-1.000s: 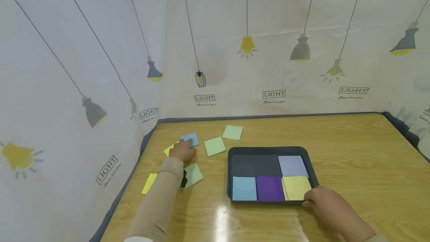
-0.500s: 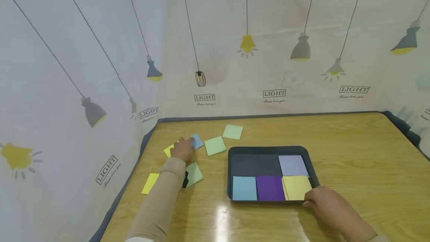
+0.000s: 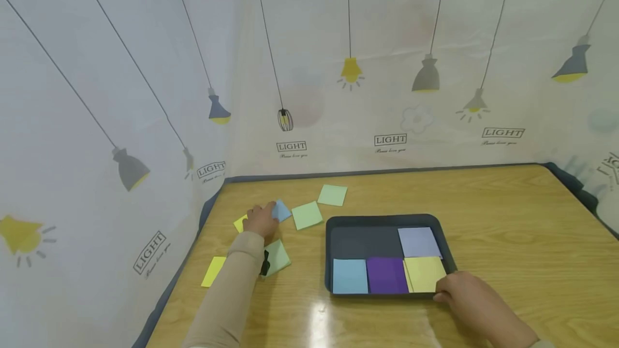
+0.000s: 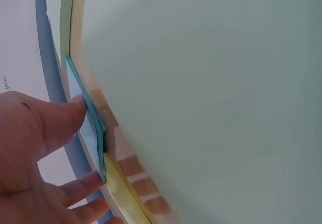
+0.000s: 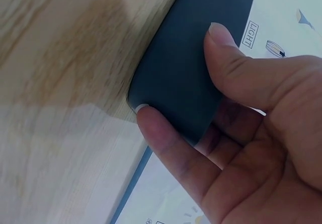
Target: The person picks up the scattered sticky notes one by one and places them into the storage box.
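In the head view my left hand (image 3: 261,222) is at the far left of the table, at a blue sticky note pad (image 3: 281,211). The left wrist view shows thumb and a finger pinching that blue pad (image 4: 89,116) by opposite edges. A yellow pad (image 3: 240,223) lies partly hidden by the hand, its edge close to the blue one. At the near right corner of a dark tray (image 3: 365,241), my right hand (image 3: 466,295) grips the wall, thumb and fingers around the corner (image 5: 176,68). Inside the tray sit light blue (image 3: 350,276), purple (image 3: 387,275), pale yellow (image 3: 425,274) and lavender (image 3: 419,242) pads.
Pale green pads lie between hand and tray (image 3: 307,215), farther back (image 3: 332,195), and by the left sleeve (image 3: 276,258). Another yellow pad (image 3: 213,271) is left of the forearm. A lamp-printed sheet (image 3: 319,69) walls the table's back and sides.
The blue pad has turned and slid slightly right under my left hand, which shifted a little with it. My right hand stays on the tray corner. The head view has tilted slightly.
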The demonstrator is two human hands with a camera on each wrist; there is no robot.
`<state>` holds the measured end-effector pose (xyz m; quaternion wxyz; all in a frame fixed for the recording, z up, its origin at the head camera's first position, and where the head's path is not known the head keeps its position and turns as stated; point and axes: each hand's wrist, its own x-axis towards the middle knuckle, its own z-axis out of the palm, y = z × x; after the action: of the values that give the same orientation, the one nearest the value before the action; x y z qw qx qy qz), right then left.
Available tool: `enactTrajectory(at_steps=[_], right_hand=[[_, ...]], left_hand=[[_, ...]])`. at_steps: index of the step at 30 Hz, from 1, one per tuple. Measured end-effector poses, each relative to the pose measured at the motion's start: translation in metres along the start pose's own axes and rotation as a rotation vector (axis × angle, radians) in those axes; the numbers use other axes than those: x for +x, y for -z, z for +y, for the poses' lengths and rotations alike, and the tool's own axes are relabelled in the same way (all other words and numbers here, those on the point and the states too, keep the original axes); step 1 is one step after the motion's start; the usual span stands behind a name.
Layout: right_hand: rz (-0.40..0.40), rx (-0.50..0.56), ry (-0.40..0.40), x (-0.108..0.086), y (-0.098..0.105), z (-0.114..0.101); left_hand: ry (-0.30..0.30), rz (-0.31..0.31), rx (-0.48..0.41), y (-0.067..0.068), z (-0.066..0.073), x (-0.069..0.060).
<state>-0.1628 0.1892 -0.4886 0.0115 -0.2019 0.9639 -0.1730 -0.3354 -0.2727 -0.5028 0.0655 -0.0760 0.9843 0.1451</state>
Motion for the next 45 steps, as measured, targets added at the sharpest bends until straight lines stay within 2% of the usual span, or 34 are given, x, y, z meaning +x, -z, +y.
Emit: enactTrajectory(at_steps=[9,13,16,20,27,35,39,45], right_hand=[[-0.012,-0.001,-0.01,-0.003,-0.004,-0.003],[-0.001,-0.003,-0.01,-0.005,-0.005,-0.002],[0.005,-0.01,-0.007,-0.007,-0.005,-0.001],[0.012,-0.02,0.01,-0.007,-0.004,0.0],[0.016,-0.032,0.023,-0.007,-0.003,0.0],[0.001,-0.029,0.037,-0.003,-0.001,-0.003],[0.0,-0.024,0.042,-0.002,0.0,-0.003],[0.013,-0.024,0.056,-0.003,-0.002,-0.001]], left_hand=[[0.02,0.103,-0.055,-0.002,-0.007,-0.005],[-0.009,0.128,-0.081,-0.001,-0.012,-0.003],[-0.036,0.121,-0.154,0.004,-0.011,-0.005],[-0.078,0.139,-0.251,0.019,-0.003,-0.012],[-0.139,0.177,-0.184,0.039,0.013,-0.023],[-0.176,0.222,-0.19,0.054,0.035,-0.033],[-0.221,0.199,-0.174,0.062,0.048,-0.039],[-0.306,0.029,-0.129,0.07,0.07,-0.053]])
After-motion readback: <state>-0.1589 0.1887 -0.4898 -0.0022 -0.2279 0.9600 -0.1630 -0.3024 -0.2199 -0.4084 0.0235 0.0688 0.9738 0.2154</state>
